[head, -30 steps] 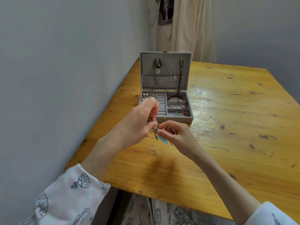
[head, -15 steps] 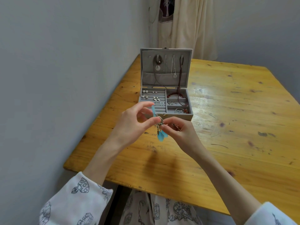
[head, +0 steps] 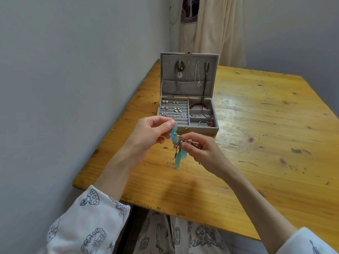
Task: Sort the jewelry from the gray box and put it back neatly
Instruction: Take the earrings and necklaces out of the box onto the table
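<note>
While both hands hover above the near part of the wooden table (head: 256,143), they share a cluster of dangling earrings (head: 177,145) with turquoise feather drops. The left hand (head: 146,138) pinches one blue drop at its top between thumb and fingertips; the right hand (head: 203,153) grips the metal ring and hooks with its fingers curled narrow — the rest of the cluster hangs free, clear of the tabletop.

Just beyond the hands sits the gray box (head: 188,110), lid upright, necklaces hanging inside the lid, small earrings on the ridged left tray, bracelets in the right compartments. Its front edge lies close behind the fingers.

The table's left edge runs along the wall (head: 73,88) — little room on that side. To the right the tabletop lies broad and bare. A cream curtain (head: 211,28) hangs behind the box.
</note>
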A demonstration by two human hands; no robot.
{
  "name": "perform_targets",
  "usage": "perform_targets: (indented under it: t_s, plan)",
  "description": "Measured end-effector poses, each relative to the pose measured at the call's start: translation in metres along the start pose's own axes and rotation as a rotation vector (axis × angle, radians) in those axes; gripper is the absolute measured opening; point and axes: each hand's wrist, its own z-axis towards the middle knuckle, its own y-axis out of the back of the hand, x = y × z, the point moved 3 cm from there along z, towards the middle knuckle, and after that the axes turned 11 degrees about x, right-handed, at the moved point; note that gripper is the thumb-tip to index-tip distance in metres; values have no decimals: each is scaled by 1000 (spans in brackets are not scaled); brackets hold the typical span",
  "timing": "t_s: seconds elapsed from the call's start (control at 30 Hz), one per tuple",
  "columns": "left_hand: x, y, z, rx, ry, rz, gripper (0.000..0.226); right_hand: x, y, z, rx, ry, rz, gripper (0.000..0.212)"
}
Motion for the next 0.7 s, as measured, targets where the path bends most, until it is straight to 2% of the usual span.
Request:
perform_targets:
  t_s: [0.27, 0.5, 0.7]
  plan:
    - [-2, -1, -2, -11, -57, 62, 8, 2, -1, 0, -48, 18, -178, 9]
    - [-1, -1, -7, -47, -107, 65, 12, -3, 7, -4, -245, -44, 101, 16]
    - [2, -3, -12, -25, -178, 60, 10, -8, 4, -2, -267, -140, 235, 14]
